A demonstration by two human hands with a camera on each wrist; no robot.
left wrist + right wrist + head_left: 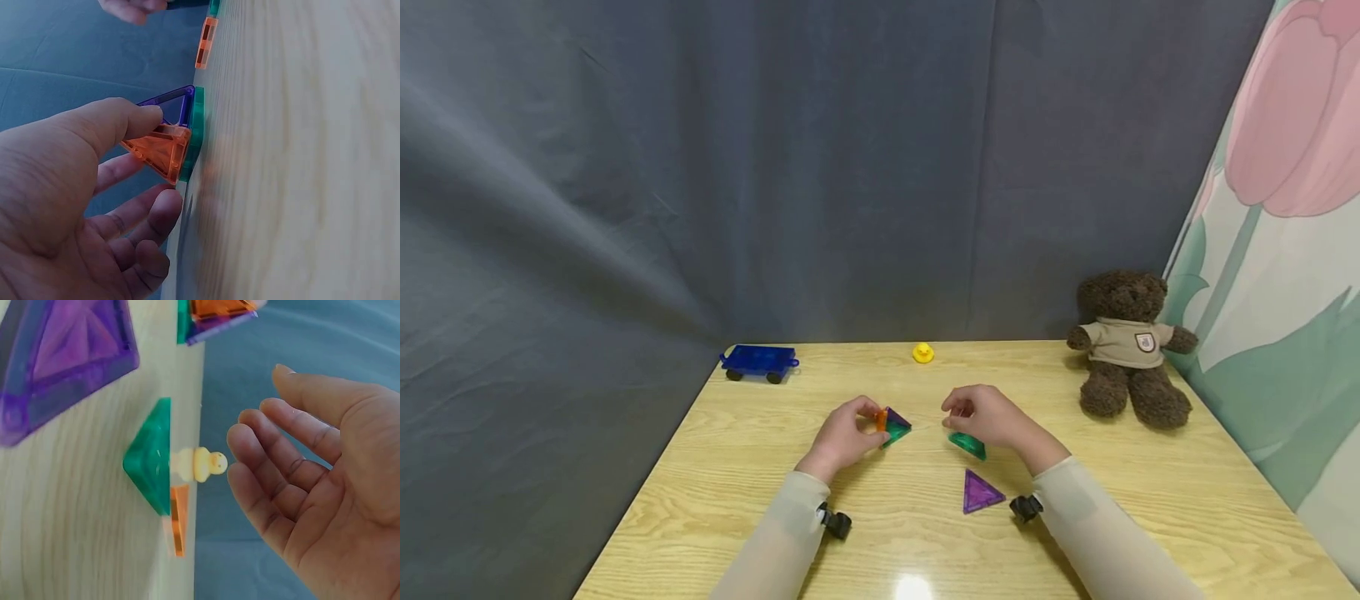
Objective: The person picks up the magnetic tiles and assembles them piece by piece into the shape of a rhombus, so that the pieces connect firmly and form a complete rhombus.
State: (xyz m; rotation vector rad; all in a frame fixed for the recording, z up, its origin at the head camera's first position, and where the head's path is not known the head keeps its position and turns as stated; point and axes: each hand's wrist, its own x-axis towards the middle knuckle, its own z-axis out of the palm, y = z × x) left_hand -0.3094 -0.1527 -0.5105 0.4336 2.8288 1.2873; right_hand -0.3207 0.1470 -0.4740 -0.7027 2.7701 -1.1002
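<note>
Thumb and fingers of my left hand (842, 439) pinch a small cluster of joined magnetic tiles (897, 431), low at the tabletop. In the left wrist view the cluster shows an orange triangle (159, 153), a purple triangle (189, 103) and a green one (197, 128) underneath. My right hand (990, 414) hovers with loosely bent fingers and holds nothing. Just below it is a green triangular magnetic tile (967, 445), with an orange tile (179, 519) beside it in the right wrist view. Nearer the front, a purple triangular tile (982, 492) lies flat on the table.
A blue wheeled car base (760, 360) stands at the back left of the wooden table (880, 550). A yellow toy duck (923, 353) sits at the back middle. The brown teddy bear (1126, 350) leans at the back right, and a dark curtain (865, 167) hangs behind.
</note>
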